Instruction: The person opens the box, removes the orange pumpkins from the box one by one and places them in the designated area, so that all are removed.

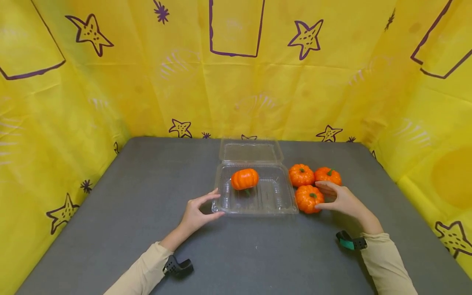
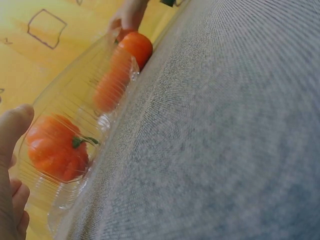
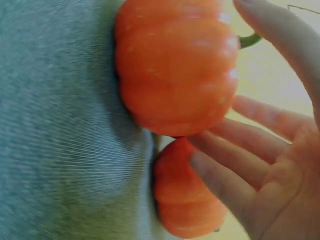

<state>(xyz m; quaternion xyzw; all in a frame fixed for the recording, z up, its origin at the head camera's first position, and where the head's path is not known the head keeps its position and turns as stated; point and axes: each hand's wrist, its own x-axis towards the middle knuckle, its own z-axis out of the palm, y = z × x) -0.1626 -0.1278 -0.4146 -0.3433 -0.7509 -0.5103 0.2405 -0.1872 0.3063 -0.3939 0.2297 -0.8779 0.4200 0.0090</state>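
Note:
A clear plastic clamshell container [image 1: 263, 200] lies with its lid folded back, and one small orange pumpkin [image 1: 245, 179] sits on its side inside, green stem toward the front. My left hand [image 1: 197, 213] rests at the container's left front corner, thumb and fingers spread along the edge. Beside the container's right wall stand three more pumpkins. My right hand [image 1: 341, 200] is at the nearest pumpkin [image 1: 309, 199], thumb in front and fingers behind, fairly straight. In the right wrist view that pumpkin [image 3: 175, 65] sits on the table, fingertips close to its side.
Behind the nearest pumpkin stand a left pumpkin [image 1: 301, 175] and a right pumpkin [image 1: 327, 175], close together. The raised container lid [image 1: 250, 151] extends toward the back edge of the grey table [image 1: 166, 164]. Yellow cloth [image 1: 236, 94] with drawn stars encloses the back and sides.

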